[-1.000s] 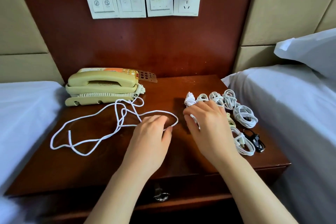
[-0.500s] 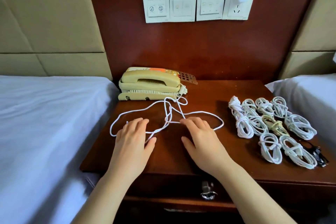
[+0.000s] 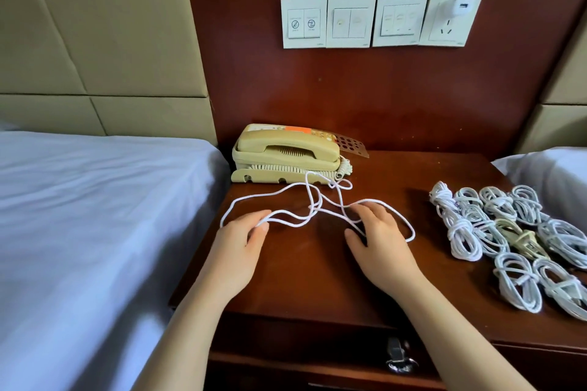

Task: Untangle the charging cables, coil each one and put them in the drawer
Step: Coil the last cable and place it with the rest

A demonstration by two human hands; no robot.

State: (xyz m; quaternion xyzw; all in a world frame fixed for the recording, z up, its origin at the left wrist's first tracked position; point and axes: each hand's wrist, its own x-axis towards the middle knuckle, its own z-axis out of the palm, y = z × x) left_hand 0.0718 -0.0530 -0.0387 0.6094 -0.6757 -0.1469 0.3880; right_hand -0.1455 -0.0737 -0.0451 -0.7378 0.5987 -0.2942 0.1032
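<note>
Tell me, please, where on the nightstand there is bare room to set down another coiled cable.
Bare wood: at the back, between the telephone and the coiled cables; and at the front of the nightstand, between the left hand and right hand. Crowded: the right side, packed with coils, and the middle, where the loose cable sprawls.

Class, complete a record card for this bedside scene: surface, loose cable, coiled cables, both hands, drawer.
surface: wooden nightstand
loose cable: white, uncoiled, sprawled before telephone
coiled cables: bundled, rows at right
left hand: fingertips at cable's left loop, grip unclear
right hand: fingers spread over cable's right loop
drawer: shut
</note>
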